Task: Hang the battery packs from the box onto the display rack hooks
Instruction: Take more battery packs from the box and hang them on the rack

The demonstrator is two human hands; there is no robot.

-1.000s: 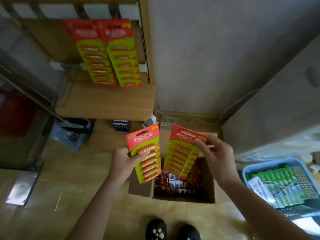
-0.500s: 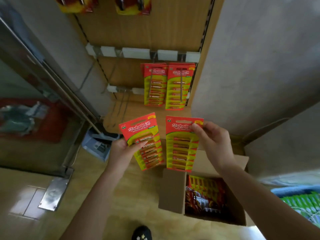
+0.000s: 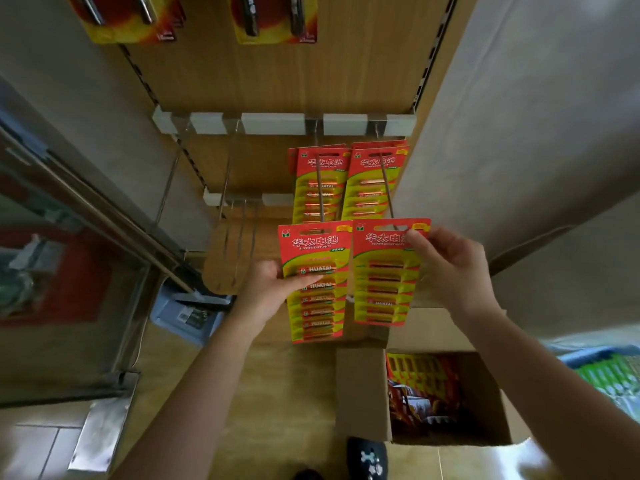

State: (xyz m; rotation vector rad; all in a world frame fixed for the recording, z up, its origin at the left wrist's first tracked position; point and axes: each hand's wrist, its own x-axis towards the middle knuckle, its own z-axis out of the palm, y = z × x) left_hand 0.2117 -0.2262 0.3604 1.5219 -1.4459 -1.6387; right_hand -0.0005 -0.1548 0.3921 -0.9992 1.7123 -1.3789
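My left hand (image 3: 268, 291) pinches the left edge of a red and yellow battery pack (image 3: 317, 292). My right hand (image 3: 446, 268) pinches the top right corner of a second battery pack (image 3: 382, 282). Both packs hang upright side by side, just below the tips of two metal hooks (image 3: 320, 192) on the wooden display rack (image 3: 277, 81). Those hooks carry two hung stacks of the same packs (image 3: 375, 181). The open cardboard box (image 3: 360, 393) on the floor at lower right holds more packs.
Bare hooks (image 3: 227, 181) stick out to the left of the loaded ones. Larger battery cards (image 3: 273, 19) hang on the row above. A grey wall stands right of the rack, a blue basket (image 3: 606, 375) at far right, a glass door at left. My shoe (image 3: 369, 459) is by the box.
Both hands have lifted the two packs from over the box up to the rack hooks. The packs now hang straight and side by side, and my view has tilted upward.
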